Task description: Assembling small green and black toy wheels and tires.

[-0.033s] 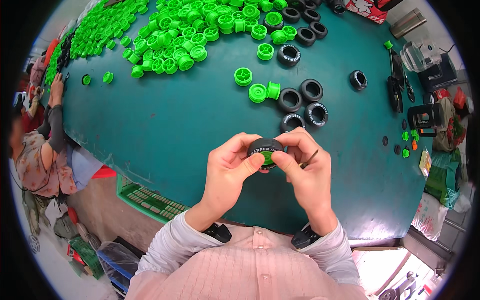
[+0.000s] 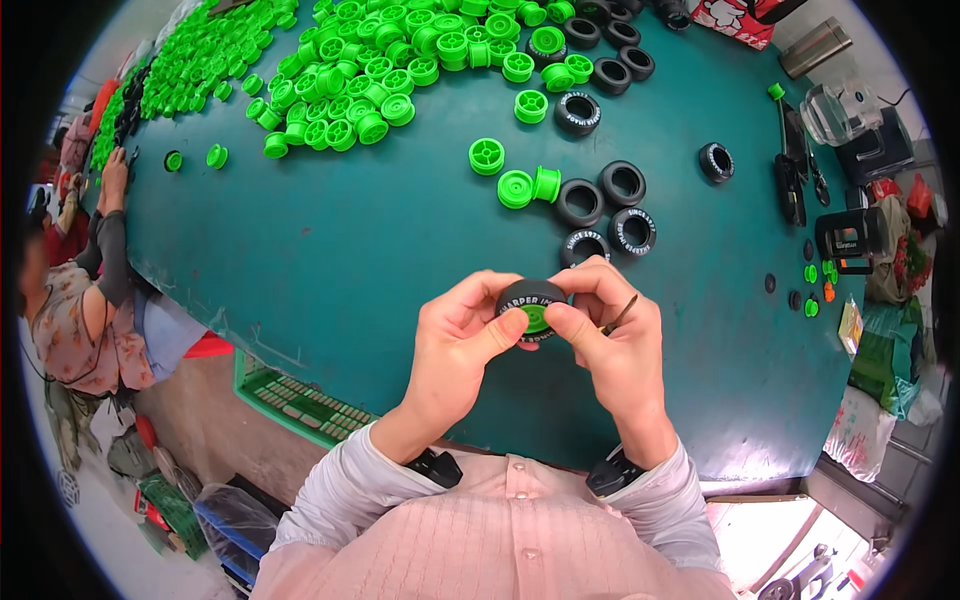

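Note:
A black toy tyre (image 2: 532, 291) with white lettering is held up between my two hands, close to my body. Its centre is filled by a green wheel hub (image 2: 534, 317). My left hand (image 2: 452, 345) grips the left side, thumb pressed on the hub's face and fingers curled behind. From the right, my right hand (image 2: 622, 350) does the same. A thin dark pointed tool (image 2: 621, 314) sticks out from the right fingers; its other end is hidden. Just beyond my hands lie several loose black tyres (image 2: 580, 203) and green hubs (image 2: 515, 188).
A large heap of green hubs (image 2: 365, 75) covers the far left of the green table (image 2: 330, 250). More tyres (image 2: 612, 75) lie at the far middle. Scissors and dark tools (image 2: 790, 180) are at the right edge. Another person's arm (image 2: 112, 210) rests at the left edge.

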A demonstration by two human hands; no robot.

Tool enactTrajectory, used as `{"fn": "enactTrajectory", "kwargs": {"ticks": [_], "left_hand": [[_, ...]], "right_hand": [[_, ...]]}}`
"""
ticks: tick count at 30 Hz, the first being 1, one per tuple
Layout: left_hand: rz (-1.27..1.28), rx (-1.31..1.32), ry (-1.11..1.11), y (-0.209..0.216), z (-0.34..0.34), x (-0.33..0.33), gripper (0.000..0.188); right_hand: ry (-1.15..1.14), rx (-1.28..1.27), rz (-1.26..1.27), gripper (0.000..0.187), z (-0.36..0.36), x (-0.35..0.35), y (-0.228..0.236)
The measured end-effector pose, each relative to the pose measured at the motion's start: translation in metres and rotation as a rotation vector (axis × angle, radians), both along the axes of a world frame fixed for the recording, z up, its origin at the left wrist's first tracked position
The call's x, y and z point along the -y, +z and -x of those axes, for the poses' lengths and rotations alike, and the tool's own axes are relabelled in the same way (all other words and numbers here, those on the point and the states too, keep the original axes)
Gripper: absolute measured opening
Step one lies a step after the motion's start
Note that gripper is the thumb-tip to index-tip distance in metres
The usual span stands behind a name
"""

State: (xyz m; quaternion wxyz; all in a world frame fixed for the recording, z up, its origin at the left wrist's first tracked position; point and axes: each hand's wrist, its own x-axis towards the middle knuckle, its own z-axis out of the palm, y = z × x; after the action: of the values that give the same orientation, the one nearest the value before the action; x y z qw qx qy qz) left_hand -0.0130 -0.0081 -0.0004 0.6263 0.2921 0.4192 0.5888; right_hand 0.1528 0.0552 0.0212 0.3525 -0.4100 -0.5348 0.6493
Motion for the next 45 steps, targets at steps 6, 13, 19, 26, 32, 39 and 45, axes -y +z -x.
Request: {"fn": "enactTrajectory", "kwargs": {"ticks": [6, 13, 19, 26, 32, 39, 45], "left_hand": [[0.065, -0.075, 0.024, 0.003, -0.005, -0.003, 0.027], [-0.032, -0.378, 0.073, 0.005, -0.002, -0.003, 0.026], [-0.072, -0.334, 0.158, 0.007, -0.01, -0.004, 0.022], [-0.043, -0.153, 0.142, 0.0, -0.01, 0.0, 0.032], [0.041, 0.09, 0.017, -0.004, 0.0, 0.0, 0.035], [0.127, -0.061, 0.041, 0.003, -0.001, -0.005, 0.028], [0.055, -0.114, 0.125, 0.002, -0.009, -0.002, 0.034]], "right_hand": [[-0.033, 0.169, -0.223, 0.018, 0.003, -0.001, -0.006], [-0.096, 0.237, -0.233, 0.025, 0.01, 0.012, -0.01], [-0.103, 0.314, -0.257, 0.024, 0.015, 0.018, 0.002], [-0.073, 0.261, -0.275, 0.017, 0.012, 0.02, 0.0], [0.035, 0.069, -0.052, 0.013, -0.002, 0.003, 0.002], [-0.037, 0.249, -0.221, 0.017, 0.003, 0.004, -0.007], [-0.089, 0.273, -0.261, 0.016, 0.009, 0.016, -0.005]]}}
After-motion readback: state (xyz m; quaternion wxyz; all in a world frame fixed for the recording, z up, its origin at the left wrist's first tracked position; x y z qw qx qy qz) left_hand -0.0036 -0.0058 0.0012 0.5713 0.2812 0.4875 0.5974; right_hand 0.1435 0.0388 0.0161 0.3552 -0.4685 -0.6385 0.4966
